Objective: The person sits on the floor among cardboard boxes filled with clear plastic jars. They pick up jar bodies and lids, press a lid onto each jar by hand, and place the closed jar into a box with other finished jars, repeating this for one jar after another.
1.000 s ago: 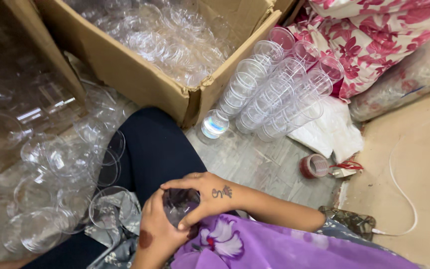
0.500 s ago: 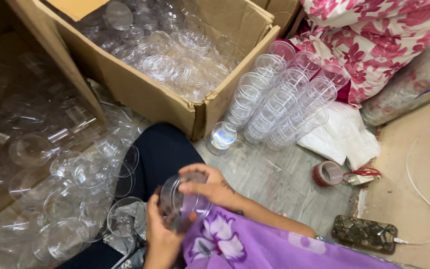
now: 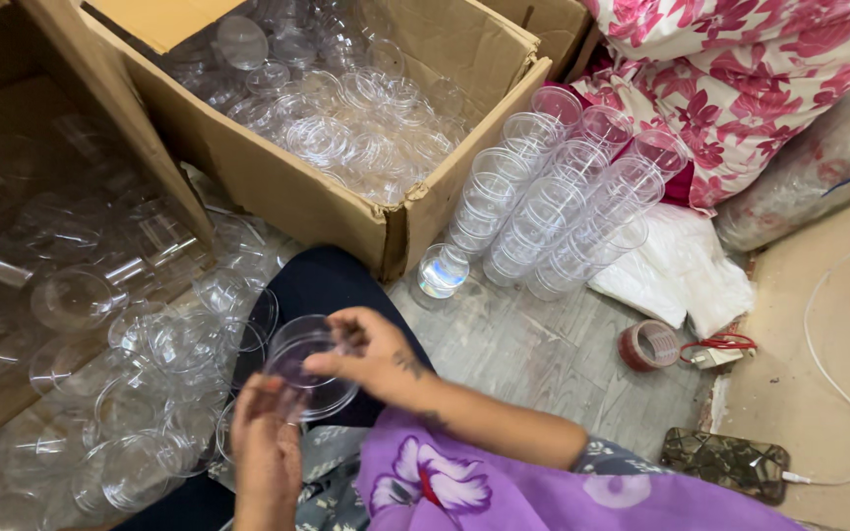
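Both hands pinched one clear cup (image 3: 309, 366), left hand (image 3: 268, 447) below, right hand (image 3: 371, 346) at its rim. Finished stacks (image 3: 563, 211) lay beyond; loose cups (image 3: 130, 393) left of the hands remained.

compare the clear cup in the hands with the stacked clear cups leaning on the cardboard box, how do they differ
The clear cup is single; the stacked cups are nested in several long columns. The single cup is held off the floor by the left hand and right hand; the stacks rest on the floor, tilted against the cardboard box, untouched. The held cup's mouth faces the camera; the stacks lie slanted. Both are transparent plastic.
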### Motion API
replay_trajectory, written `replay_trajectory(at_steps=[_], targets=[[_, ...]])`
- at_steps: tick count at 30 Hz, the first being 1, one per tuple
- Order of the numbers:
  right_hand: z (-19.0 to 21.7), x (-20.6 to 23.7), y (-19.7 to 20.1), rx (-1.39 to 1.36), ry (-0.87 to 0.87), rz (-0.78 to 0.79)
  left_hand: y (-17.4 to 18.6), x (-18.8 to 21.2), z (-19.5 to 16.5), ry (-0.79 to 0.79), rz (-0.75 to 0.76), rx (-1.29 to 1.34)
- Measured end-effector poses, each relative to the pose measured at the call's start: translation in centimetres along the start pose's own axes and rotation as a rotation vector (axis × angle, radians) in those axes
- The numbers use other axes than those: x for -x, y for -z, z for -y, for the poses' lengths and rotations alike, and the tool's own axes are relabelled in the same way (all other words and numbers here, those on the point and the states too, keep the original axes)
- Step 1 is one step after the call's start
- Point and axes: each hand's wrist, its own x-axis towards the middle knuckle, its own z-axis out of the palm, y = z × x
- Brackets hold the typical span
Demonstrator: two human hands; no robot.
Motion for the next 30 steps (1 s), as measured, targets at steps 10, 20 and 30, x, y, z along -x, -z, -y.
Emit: replay_trajectory(at_steps=[10, 20, 30], targets=[[1.6, 3.0, -3.1, 0.170, 0.147, 0.318, 0.4, 2.4, -3.7, -0.722, 0.192, -0.441], [3.6, 4.5, -0.9, 0.320, 0.496, 0.244, -6.7, 6.0, -6.4, -0.911, 0.162, -0.931], [2.9, 4.9, -0.8, 0.075, 0.511, 0.367, -7.5, 6.6, -6.5, -1.165, 0.213, -1.033]])
